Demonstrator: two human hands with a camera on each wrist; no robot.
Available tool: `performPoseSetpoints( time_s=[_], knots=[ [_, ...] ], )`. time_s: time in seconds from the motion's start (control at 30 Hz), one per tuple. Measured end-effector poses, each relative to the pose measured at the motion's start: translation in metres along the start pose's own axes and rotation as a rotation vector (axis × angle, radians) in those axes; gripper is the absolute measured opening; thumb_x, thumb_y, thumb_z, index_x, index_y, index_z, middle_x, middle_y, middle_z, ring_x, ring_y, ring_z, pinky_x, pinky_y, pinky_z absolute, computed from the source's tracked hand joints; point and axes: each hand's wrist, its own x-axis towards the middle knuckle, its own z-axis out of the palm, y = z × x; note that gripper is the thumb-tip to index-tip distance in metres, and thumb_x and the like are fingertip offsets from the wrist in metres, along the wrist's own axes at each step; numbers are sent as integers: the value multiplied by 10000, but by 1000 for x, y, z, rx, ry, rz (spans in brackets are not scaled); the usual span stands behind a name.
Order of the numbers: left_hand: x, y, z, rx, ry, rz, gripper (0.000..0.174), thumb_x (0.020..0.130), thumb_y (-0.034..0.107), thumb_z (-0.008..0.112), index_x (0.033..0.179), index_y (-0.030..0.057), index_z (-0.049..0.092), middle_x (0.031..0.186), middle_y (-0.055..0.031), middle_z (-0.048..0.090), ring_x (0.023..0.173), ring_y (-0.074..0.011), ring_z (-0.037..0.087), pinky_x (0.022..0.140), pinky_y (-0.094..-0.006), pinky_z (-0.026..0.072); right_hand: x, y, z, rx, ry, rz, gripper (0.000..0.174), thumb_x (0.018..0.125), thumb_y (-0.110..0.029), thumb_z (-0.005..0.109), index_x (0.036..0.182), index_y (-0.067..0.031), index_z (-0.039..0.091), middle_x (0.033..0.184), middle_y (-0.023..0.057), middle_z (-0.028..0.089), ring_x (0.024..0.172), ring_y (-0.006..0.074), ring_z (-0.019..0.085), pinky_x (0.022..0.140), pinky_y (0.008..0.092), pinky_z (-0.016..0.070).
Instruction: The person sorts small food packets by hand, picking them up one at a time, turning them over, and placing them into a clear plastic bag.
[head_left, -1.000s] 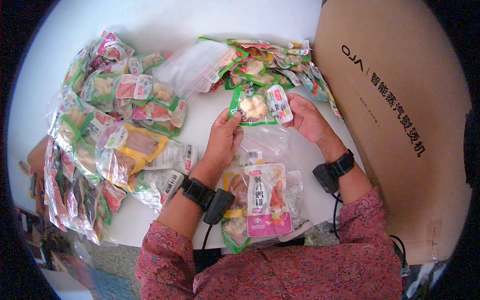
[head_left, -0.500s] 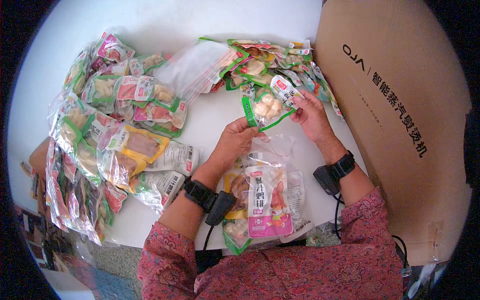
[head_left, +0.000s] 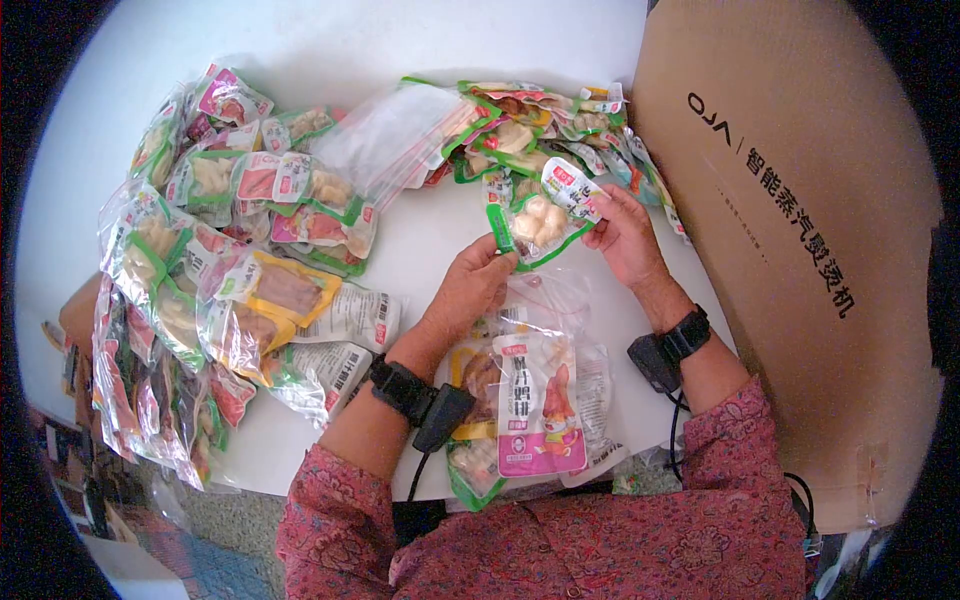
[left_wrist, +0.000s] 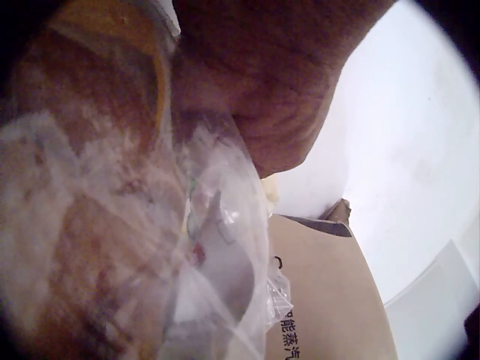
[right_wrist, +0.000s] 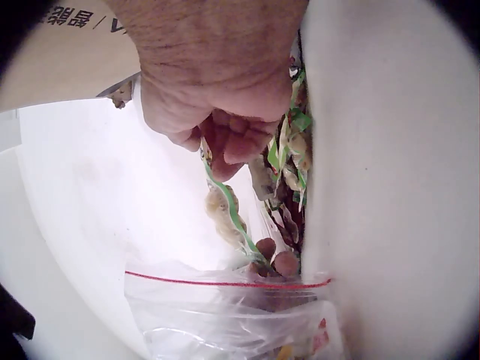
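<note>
A small green-edged snack packet (head_left: 538, 222) with pale round pieces behind its clear window is held up between both hands. The left hand (head_left: 475, 280) pinches its lower left corner. At the white printed end, the right hand (head_left: 628, 240) grips the upper right side between thumb and fingers. Edge-on in the right wrist view, the packet (right_wrist: 225, 210) hangs from the right hand (right_wrist: 225, 97). Just below the hands lies a clear zip bag (head_left: 548, 290) with several packets in it, a white and pink one (head_left: 540, 440) on top. Its plastic fills much of the left wrist view.
Many filled bags of packets (head_left: 210, 180) are heaped on the left of the white table (head_left: 425, 225). Another zip bag (head_left: 390, 140) and a pile of packets (head_left: 515, 135) lie at the back. A large cardboard box (head_left: 800, 260) stands along the right side.
Both hands have shifted the packet right and slightly toward the body, and it has tilted, its white end up to the right. In the last half second it barely moved.
</note>
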Motion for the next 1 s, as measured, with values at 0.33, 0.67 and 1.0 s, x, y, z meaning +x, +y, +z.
performPoseSetpoints(
  time_s=[0.33,0.67,1.0],
  knots=[
    [2,-3,1,10,76,108,252,847,170,523,1076,85,461,678,42,489,416,-11,319,347,-176,230,-2,0,1,-72,-59,21,255,816,-241,541,964,-34,525,736,19,575,541,105,549,475,223,438],
    [6,-9,-1,21,150,123,295,814,106,557,1077,84,424,629,41,439,418,-28,323,343,-191,219,-6,-2,7,-136,-86,42,273,815,-276,545,937,-31,536,731,21,567,534,106,536,488,218,432],
    [4,-7,-1,32,122,111,263,821,110,555,1057,86,443,600,46,415,415,-31,326,345,-190,226,-4,2,3,-103,-60,41,257,821,-265,539,933,-34,539,735,21,571,542,110,539,494,225,448]
  ],
)
